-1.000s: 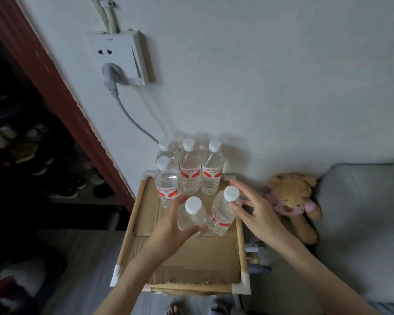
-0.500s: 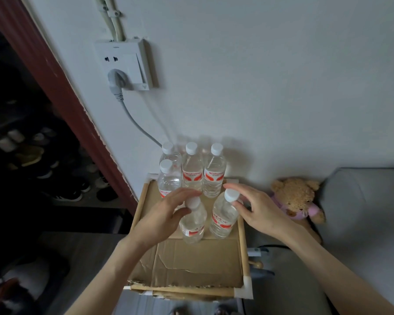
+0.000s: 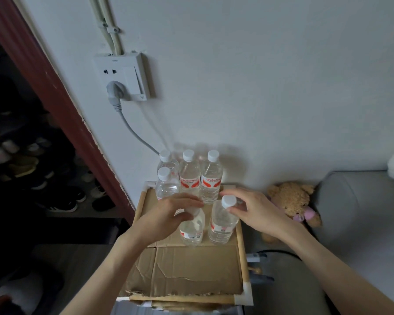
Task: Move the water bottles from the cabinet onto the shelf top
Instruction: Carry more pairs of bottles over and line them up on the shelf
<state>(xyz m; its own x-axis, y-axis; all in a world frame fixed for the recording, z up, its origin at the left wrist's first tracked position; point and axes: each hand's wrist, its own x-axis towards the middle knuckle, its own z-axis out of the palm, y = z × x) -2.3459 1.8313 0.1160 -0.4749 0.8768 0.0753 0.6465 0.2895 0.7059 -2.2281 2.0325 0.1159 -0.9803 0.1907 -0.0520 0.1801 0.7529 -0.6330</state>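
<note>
Cardboard covers the shelf top [image 3: 191, 271], where six clear water bottles stand upright. Four cluster at the back against the wall [image 3: 271, 76]; two stand nearer. The left hand [image 3: 168, 212] curls over the neck of the front left bottle [image 3: 191, 230], hiding its cap. The right hand [image 3: 253, 210] pinches the front right bottle [image 3: 222, 221] just below its white cap. A teddy bear [image 3: 291, 201] sits to the right.
</note>
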